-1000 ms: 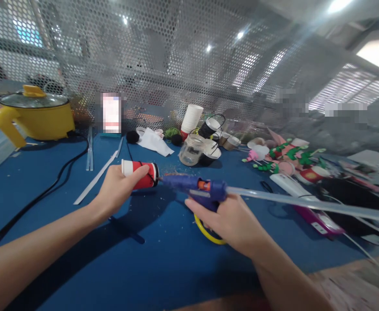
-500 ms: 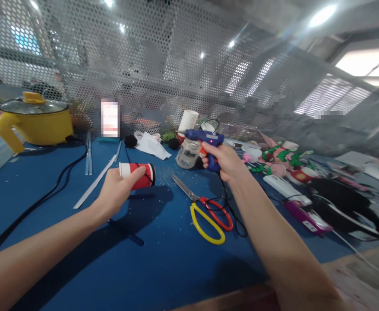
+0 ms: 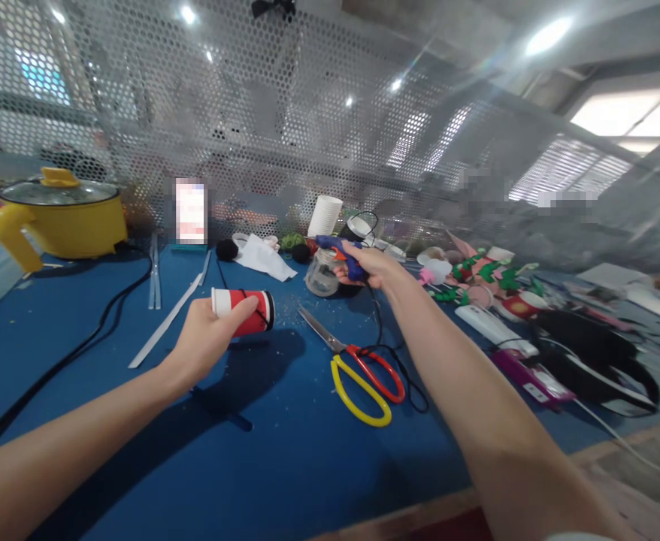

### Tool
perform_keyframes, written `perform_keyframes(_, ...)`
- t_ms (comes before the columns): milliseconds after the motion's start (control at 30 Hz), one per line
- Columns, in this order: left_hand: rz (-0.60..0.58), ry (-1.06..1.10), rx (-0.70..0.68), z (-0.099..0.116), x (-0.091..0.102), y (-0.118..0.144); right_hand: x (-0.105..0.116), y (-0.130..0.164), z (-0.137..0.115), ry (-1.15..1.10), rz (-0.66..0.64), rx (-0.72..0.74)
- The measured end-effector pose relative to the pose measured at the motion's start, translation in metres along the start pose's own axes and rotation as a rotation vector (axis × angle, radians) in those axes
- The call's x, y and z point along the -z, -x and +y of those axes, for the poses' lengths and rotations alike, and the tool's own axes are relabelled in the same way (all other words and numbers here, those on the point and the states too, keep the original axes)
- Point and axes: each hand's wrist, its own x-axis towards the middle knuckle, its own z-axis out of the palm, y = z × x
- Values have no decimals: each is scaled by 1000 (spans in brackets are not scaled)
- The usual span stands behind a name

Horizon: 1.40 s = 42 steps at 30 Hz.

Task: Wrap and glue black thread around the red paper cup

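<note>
My left hand (image 3: 209, 330) is closed around a red and white paper cup (image 3: 256, 324), held on its side above the blue table. Black yarn crosses the cup, and its right end has a black edge. In my right hand (image 3: 367, 264) is a blue glue gun (image 3: 355, 268) with an orange trigger, its nozzle pointing left over a clear glass jar (image 3: 322, 273). Whether the gun rests on the jar I cannot tell. Between and below the hands lie large scissors (image 3: 337, 346) with one red and one yellow handle, blades partly apart.
A yellow electric pot (image 3: 76, 225) stands at the left, its black cord (image 3: 101, 319) trailing forward. White strips (image 3: 166, 319), a lit phone (image 3: 191, 214), black yarn balls (image 3: 227, 249) and stacked white cups (image 3: 325, 216) lie behind. Craft flowers (image 3: 485, 278) and a purple power strip (image 3: 533, 376) sit right.
My right hand has lowered the glue gun and tilted it, bringing it closer to the jar. The left hand still holds the cup in nearly the same place. The scissors have not moved.
</note>
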Motion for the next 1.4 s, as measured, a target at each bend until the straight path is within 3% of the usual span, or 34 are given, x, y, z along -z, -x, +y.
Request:
perform_keyframes(167,-16,-53,-84,-5,0,-1,10,26,-4,169,163,146)
perform_keyframes(233,-43,-69,-151,-9,-1,1,6,47,-8,250,254,298)
perform_keyframes(267,-63,-84,-190,-10,-2,2,0,60,-10,375,300,477)
perform_keyframes(300,-89,-109,-231,-12,-2,4,-7,72,-11,472,269,616)
perform_keyframes(367,-147,-185,-314,-16,-3,8,-26,94,-11,518,-19,719)
perform_keyframes(400,-177,-231,-356,-18,-3,9,-36,103,-11,517,-171,729)
perform_keyframes(500,-253,-351,-472,-22,-3,12,-59,116,-7,474,-419,655)
perform_keyframes(600,-292,-430,-544,-24,-2,12,-68,118,-5,405,-506,552)
perform_keyframes(700,-303,-461,-583,-24,-1,12,-67,119,-4,409,-492,547)
perform_keyframes(833,-321,-350,-457,-17,-2,14,-64,119,-2,396,-389,640)
perform_keyframes(967,-290,-115,-193,-13,-3,10,-59,114,-1,188,-333,696)
perform_keyframes(1100,-302,58,-29,-16,-3,4,-55,109,-1,29,-314,689)
perform_keyframes(1400,-325,208,124,-12,-6,5,-56,105,4,10,-268,748)
